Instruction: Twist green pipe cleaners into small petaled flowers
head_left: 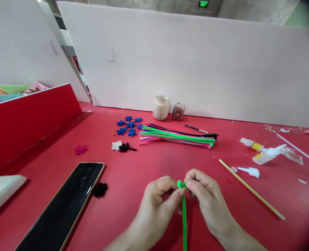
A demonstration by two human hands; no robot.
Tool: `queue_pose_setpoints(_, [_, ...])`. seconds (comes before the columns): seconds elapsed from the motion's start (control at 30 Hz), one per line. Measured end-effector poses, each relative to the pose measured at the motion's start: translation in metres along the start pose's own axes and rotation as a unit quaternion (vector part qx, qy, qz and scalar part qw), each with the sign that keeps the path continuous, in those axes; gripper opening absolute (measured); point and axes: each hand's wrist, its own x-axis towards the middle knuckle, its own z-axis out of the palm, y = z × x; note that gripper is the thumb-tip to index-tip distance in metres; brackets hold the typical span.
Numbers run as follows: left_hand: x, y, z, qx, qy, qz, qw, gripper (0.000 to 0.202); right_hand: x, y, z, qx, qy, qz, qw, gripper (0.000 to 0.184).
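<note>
Left hand [161,199]: pinched on green pipe cleaner [184,216], lower centre.
Right hand [205,195]: fingertips clamp its curled tip.
Stem: cut off at bottom edge.

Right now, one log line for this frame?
left hand: grips green pipe cleaner | right hand: pinches its looped tip

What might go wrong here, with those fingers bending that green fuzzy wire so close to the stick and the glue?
1. The left hand and right hand pinch the green pipe cleaner right at its small loop; the wire end might prick a fingertip, or the loop could spring open.
2. The wooden stick lies near the right hand; a wrist might knock it away.
3. A white cap lies loose beside the tipped glue bottle; glue may leak.
</note>
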Motion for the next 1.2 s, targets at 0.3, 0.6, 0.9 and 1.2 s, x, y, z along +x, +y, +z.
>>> queue_pose_setpoints(0.3, [0.005, 0.002, -0.001, -0.097, 0.025, -0.082, 0.992, 0.020, 0.002, -0.003, -0.002, -0.011, -0.027, 0.017, 0.999, 0.024])
queue_pose_setpoints(0.6, [0.005, 0.004, -0.005, -0.185, 0.049, -0.071, 0.979, 0.015, 0.000, -0.005, -0.008, -0.112, -0.154, 0.001, 0.982, 0.021])
queue_pose_setpoints(0.9, [0.008, 0.002, -0.007, -0.259, -0.001, -0.110, 0.960, 0.017, 0.000, -0.006, -0.009, -0.141, -0.170, 0.009, 0.975, 0.015])
queue_pose_setpoints(1.2, [0.008, 0.003, -0.010, -0.165, -0.028, -0.079, 0.983, 0.027, 0.001, -0.009, -0.011, -0.147, -0.172, 0.027, 0.974, 0.013])
